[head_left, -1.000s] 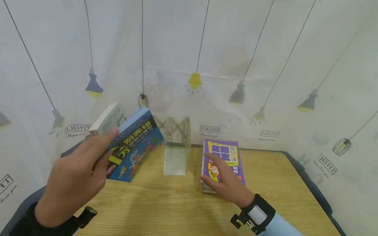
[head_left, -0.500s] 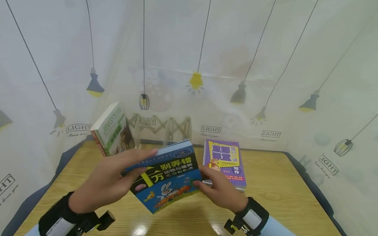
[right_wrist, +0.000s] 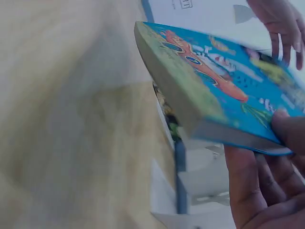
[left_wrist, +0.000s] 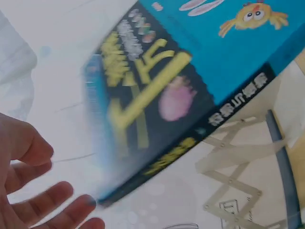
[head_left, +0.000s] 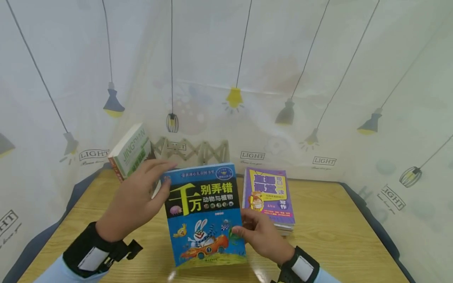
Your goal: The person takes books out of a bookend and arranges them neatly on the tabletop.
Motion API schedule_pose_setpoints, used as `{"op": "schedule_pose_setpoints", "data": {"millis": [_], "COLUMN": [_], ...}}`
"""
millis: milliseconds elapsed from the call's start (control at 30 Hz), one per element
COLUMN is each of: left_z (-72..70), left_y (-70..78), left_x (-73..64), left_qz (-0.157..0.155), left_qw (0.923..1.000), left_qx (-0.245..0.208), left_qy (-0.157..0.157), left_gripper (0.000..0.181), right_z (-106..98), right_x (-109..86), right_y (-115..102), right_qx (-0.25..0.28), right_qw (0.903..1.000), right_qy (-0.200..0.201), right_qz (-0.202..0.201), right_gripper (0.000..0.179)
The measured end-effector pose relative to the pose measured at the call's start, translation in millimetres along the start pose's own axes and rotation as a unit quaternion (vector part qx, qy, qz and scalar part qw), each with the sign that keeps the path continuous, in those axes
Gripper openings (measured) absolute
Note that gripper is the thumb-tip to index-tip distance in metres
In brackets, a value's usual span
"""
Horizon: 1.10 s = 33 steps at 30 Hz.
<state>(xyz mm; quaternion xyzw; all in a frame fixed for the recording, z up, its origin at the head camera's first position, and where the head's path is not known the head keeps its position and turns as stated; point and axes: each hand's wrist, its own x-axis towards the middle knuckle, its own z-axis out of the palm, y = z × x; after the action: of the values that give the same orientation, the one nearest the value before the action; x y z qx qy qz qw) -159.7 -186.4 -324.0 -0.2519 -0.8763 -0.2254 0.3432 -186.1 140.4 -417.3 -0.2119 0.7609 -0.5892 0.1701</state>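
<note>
A blue children's book with a rabbit in an orange car on its cover is held up, cover toward the head camera. My right hand pinches its right edge, thumb on the cover and fingers behind, as the right wrist view shows. At its upper left corner is my left hand, fingers loosely spread. The left wrist view shows these fingers beside the book's corner, not gripping it; whether a fingertip touches it I cannot tell. Behind my right hand lies a stack of books with a purple cover on top.
A white and green book stands at the back left against a pale folding bookend with zigzag struts. The wooden table has a dark edge, and a white curtain printed with lamps hangs round it.
The blue book has come from the left to the middle and turned upright, facing me. My right hand has moved from the purple book to grip it; my left hand has loosened its grip.
</note>
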Motion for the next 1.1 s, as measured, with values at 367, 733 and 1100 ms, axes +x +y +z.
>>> {"op": "schedule_pose_setpoints", "data": {"millis": [367, 733, 1100], "left_z": [-0.1, -0.7, 2.7], "left_y": [-15.0, -16.8, -16.4], "left_x": [-7.4, -13.6, -17.1], "left_qz": [-0.045, -0.067, -0.097], "left_qw": [0.9984, 0.9960, 0.9922], "left_qx": [0.011, 0.023, 0.020], "left_qy": [-0.031, -0.053, -0.076], "left_gripper": [0.040, 0.035, 0.034], "right_z": [14, 36, 45], "right_x": [4.6, 7.7, 7.2], "right_y": [21, 38, 55], "right_qx": [0.112, 0.157, 0.140], "right_qw": [0.9883, 0.9726, 0.9586], "right_qy": [-0.015, -0.028, -0.092], "right_qz": [0.103, 0.169, 0.230], "right_gripper": [0.036, 0.035, 0.035]}}
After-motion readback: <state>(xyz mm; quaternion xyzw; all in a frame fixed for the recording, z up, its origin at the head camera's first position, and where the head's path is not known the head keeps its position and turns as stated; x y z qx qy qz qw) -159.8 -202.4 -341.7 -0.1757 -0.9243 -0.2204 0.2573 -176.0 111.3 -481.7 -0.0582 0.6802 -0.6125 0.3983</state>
